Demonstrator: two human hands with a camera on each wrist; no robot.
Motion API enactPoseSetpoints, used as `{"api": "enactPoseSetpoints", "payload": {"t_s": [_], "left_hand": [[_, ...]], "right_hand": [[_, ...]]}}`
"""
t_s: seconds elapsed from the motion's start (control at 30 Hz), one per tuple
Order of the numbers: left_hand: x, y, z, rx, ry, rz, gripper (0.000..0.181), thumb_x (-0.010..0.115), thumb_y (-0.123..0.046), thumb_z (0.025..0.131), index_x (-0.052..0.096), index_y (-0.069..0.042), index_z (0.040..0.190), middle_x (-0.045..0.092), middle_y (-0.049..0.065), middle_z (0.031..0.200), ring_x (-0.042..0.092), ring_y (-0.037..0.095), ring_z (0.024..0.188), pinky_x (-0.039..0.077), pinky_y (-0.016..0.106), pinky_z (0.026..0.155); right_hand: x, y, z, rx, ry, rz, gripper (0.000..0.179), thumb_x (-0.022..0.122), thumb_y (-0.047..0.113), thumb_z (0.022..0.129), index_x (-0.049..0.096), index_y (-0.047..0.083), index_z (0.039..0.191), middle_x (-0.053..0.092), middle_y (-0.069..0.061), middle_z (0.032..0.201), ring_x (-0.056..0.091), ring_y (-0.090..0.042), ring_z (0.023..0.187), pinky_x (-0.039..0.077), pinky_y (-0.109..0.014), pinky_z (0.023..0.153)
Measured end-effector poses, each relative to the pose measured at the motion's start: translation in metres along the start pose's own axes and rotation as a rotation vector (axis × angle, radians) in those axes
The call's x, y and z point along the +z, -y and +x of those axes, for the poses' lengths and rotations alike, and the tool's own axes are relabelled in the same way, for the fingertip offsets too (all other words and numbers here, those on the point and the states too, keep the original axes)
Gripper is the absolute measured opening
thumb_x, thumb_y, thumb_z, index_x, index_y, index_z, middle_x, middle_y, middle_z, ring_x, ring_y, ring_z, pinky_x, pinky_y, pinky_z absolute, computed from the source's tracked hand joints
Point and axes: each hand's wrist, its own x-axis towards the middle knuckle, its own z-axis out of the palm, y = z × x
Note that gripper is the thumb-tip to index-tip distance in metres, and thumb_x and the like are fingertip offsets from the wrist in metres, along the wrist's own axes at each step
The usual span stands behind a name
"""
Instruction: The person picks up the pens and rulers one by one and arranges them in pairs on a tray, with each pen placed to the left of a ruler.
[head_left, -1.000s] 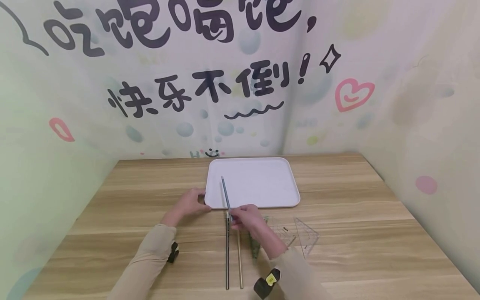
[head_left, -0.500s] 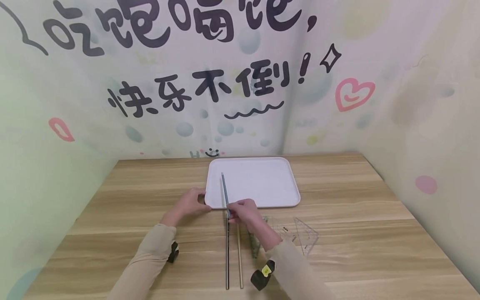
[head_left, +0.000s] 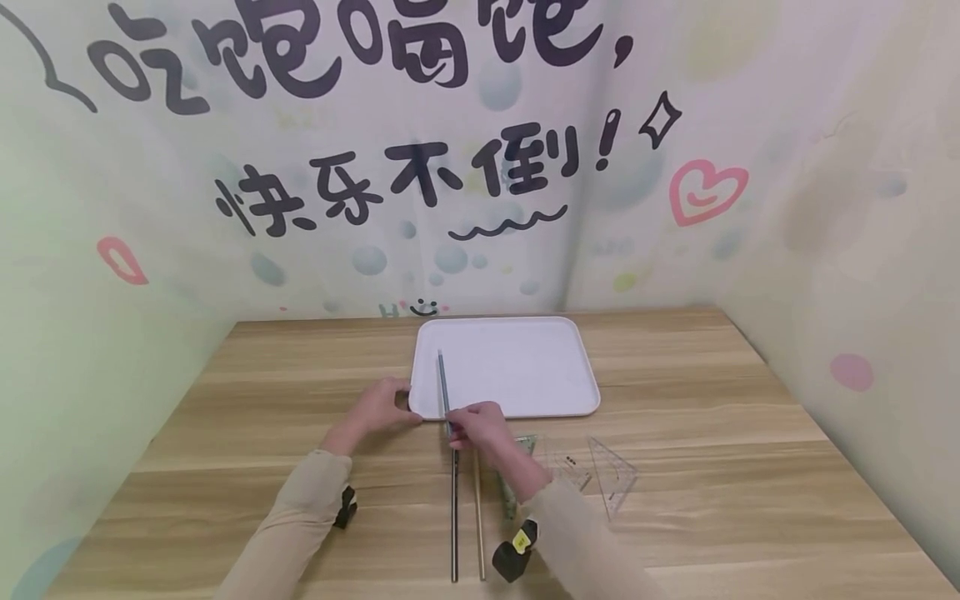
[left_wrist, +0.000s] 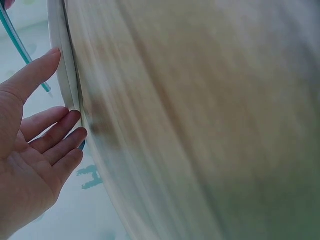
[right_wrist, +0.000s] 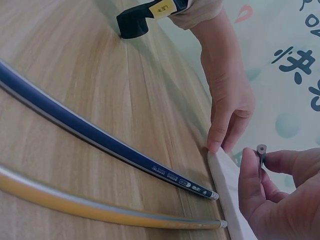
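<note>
A white tray (head_left: 517, 367) lies at the back of the table. At its front left corner my left hand (head_left: 377, 407) holds the rim, thumb (left_wrist: 47, 62) on one side of the corner and fingers (left_wrist: 65, 132) on the other. My right hand (head_left: 483, 427) pinches a blue-grey pencil (head_left: 442, 375) near its near end, between thumb and fingers. The pencil slants over the tray's left part; whether it touches the tray I cannot tell. Below that hand, a dark blue pencil (head_left: 454, 525) and a gold pencil (head_left: 480, 525) lie side by side, tips towards the person.
Right of the pencils lie a green ruler-like piece (head_left: 507, 500), partly under the right forearm, and a clear set square (head_left: 613, 477). Another clear drawing piece (head_left: 573, 467) sits between them. A printed cloth (head_left: 487, 275) rises behind the wooden table (head_left: 712, 500).
My right hand has shifted a little to the left, carrying the blue-grey pencil with it. The left hand stays at the tray corner.
</note>
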Motion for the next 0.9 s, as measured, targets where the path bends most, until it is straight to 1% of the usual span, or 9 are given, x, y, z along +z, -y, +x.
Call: {"api": "enactPoseSetpoints", "payload": {"t_s": [0.3,0.4,0.6,0.67,0.9], "left_hand": [[0.001,0.001,0.001,0.0,0.01,-0.004,0.032,0.079,-0.017,0.067,0.067,-0.007,0.095,0.065,0.005,0.094,0.049,0.016,0.078,0.039,0.032,0.072],[0.001,0.002,0.001,0.016,0.006,-0.002,0.031,0.079,-0.017,0.067,0.067,-0.007,0.094,0.065,0.006,0.092,0.05,0.017,0.078,0.04,0.032,0.071],[0.0,0.002,0.001,0.021,-0.005,-0.008,0.031,0.079,-0.014,0.067,0.067,-0.004,0.094,0.066,0.008,0.095,0.051,0.017,0.079,0.041,0.034,0.074],[0.0,0.002,0.001,0.01,-0.004,-0.011,0.032,0.079,-0.015,0.067,0.067,-0.004,0.094,0.065,0.008,0.095,0.051,0.017,0.079,0.041,0.034,0.074],[0.002,0.004,0.002,0.01,-0.003,-0.001,0.031,0.079,-0.016,0.067,0.067,-0.005,0.094,0.065,0.006,0.091,0.051,0.016,0.078,0.041,0.034,0.074]], "right_hand": [[0.006,0.003,0.005,0.014,-0.037,-0.04,0.022,0.057,0.006,0.085,0.06,-0.014,0.094,0.055,-0.006,0.069,0.054,-0.009,0.053,0.05,-0.021,0.056],[0.008,0.004,0.006,0.007,-0.047,-0.045,0.021,0.057,0.006,0.084,0.061,-0.013,0.092,0.055,-0.006,0.067,0.054,-0.009,0.053,0.05,-0.021,0.055],[0.012,0.008,0.01,0.013,-0.071,-0.074,0.019,0.057,0.006,0.084,0.061,-0.012,0.09,0.056,-0.007,0.065,0.054,-0.009,0.051,0.05,-0.021,0.054],[0.013,0.01,0.011,0.015,-0.083,-0.085,0.019,0.057,0.007,0.084,0.062,-0.011,0.089,0.056,-0.007,0.064,0.053,-0.009,0.05,0.05,-0.021,0.054],[0.017,0.01,0.015,0.021,-0.099,-0.087,0.019,0.057,0.007,0.084,0.062,-0.01,0.089,0.056,-0.007,0.064,0.053,-0.009,0.05,0.049,-0.021,0.053]]}}
